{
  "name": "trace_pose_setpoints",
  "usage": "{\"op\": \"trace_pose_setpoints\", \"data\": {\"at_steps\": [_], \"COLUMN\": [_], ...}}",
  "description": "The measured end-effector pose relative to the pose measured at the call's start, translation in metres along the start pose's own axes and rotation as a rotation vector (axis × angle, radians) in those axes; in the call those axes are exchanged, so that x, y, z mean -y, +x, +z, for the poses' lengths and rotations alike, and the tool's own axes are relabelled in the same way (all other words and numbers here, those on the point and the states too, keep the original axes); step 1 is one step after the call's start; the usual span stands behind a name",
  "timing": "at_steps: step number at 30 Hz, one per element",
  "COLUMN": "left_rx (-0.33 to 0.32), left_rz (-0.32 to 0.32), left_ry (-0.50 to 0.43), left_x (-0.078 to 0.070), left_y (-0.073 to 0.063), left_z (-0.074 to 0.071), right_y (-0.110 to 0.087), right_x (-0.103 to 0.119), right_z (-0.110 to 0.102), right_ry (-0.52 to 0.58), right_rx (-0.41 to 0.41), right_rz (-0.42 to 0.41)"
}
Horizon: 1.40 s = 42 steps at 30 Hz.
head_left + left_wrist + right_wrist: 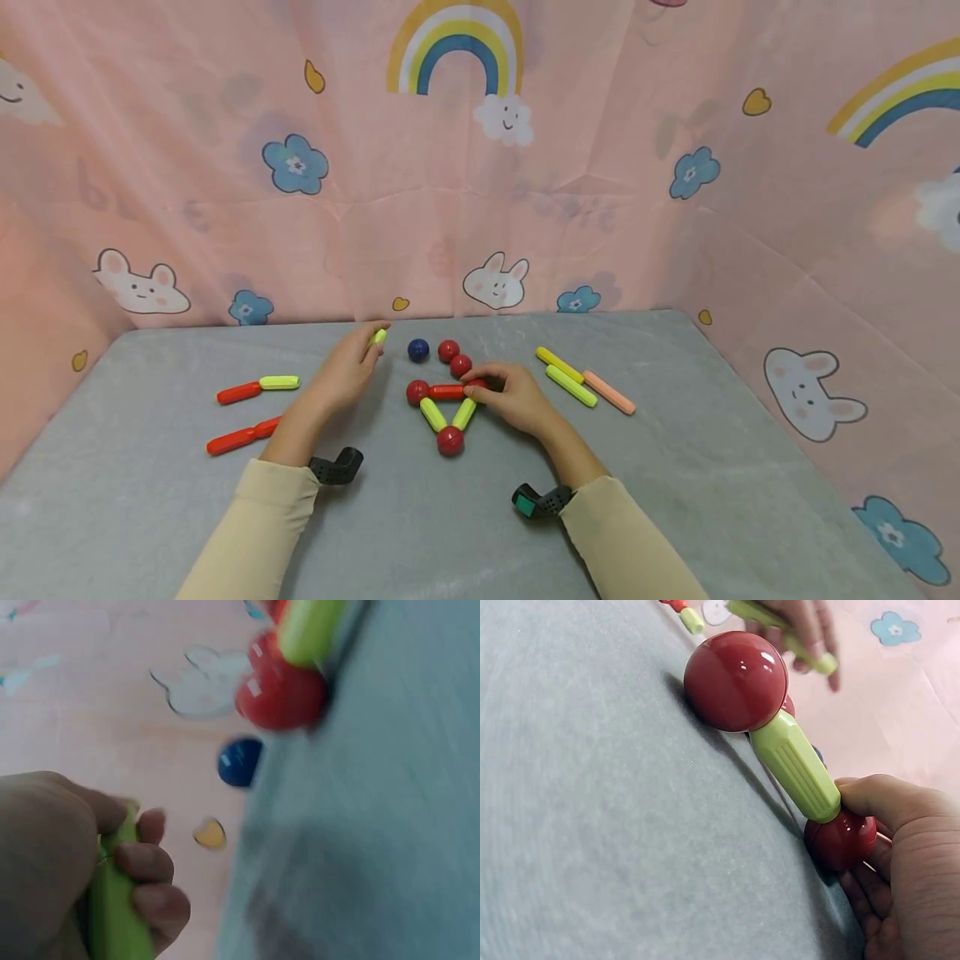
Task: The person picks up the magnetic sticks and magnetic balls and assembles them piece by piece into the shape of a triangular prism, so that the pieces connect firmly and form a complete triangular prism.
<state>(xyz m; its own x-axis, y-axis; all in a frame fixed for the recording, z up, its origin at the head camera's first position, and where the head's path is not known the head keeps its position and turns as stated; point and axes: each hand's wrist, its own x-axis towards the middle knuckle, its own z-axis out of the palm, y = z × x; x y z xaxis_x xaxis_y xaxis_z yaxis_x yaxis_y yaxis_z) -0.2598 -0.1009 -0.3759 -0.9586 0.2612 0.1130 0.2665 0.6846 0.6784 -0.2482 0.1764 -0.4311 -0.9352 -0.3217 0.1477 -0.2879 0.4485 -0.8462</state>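
Note:
My left hand (345, 371) is raised left of the balls and grips a yellow-green magnetic rod (120, 907); whether it is one rod or two end to end, I cannot tell. On the table lies a triangle of rods and balls: a red rod (447, 392) across the top, two yellow-green rods (799, 769) down the sides. Its corners are a red ball at left (417, 392), another at the bottom (450, 441), and a third at right (841, 841). My right hand (517, 402) pinches this right corner ball between thumb and fingers, partly hiding it in the head view.
Behind the triangle sit a blue ball (418, 350) and two red balls (448, 351). Yellow, yellow-green and orange rods (609, 392) lie at right. Joined pairs, red with yellow-green (240, 393) and red with red (232, 441), lie at left. A patterned pink cloth (360, 242) hangs behind the grey table.

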Motion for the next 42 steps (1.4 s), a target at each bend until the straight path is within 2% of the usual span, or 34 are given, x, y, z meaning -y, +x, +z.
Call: {"op": "trace_pose_setpoints", "data": {"at_steps": [4,7,15,18,22,25,29,31,34,42], "left_rx": [0.05,0.067,0.112,0.112,0.106,0.078,0.025,0.034,0.07,0.113], "left_rz": [-0.002,-0.01,-0.095,-0.104,-0.104,-0.098,-0.064,-0.039,-0.008,0.047], "left_ry": [0.095,0.127,0.237,0.268,0.268,0.211,0.028,-0.053,-0.127,-0.26], "left_x": [0.009,0.014,0.033,0.036,0.034,0.026,0.01,0.002,-0.006,-0.011], "left_y": [0.0,-0.001,-0.005,-0.005,-0.004,-0.002,0.0,0.0,-0.001,-0.002], "left_z": [0.0,0.0,-0.007,-0.011,-0.014,-0.014,-0.009,-0.005,-0.002,0.005], "right_y": [0.0,0.0,-0.001,0.0,0.0,-0.006,-0.014,-0.015,-0.015,-0.017], "right_x": [-0.001,-0.001,0.001,0.0,0.002,0.019,0.038,0.039,0.041,0.047], "right_z": [0.001,0.001,0.001,0.002,0.001,-0.002,-0.005,-0.006,-0.007,-0.008], "right_ry": [0.007,0.005,-0.005,-0.005,-0.01,-0.015,-0.013,-0.009,-0.011,-0.025], "right_rx": [-0.003,-0.008,-0.005,-0.002,0.006,0.014,0.011,0.008,0.012,0.014], "right_rz": [0.004,0.009,0.011,0.011,0.017,0.02,0.006,0.007,0.016,0.005]}}
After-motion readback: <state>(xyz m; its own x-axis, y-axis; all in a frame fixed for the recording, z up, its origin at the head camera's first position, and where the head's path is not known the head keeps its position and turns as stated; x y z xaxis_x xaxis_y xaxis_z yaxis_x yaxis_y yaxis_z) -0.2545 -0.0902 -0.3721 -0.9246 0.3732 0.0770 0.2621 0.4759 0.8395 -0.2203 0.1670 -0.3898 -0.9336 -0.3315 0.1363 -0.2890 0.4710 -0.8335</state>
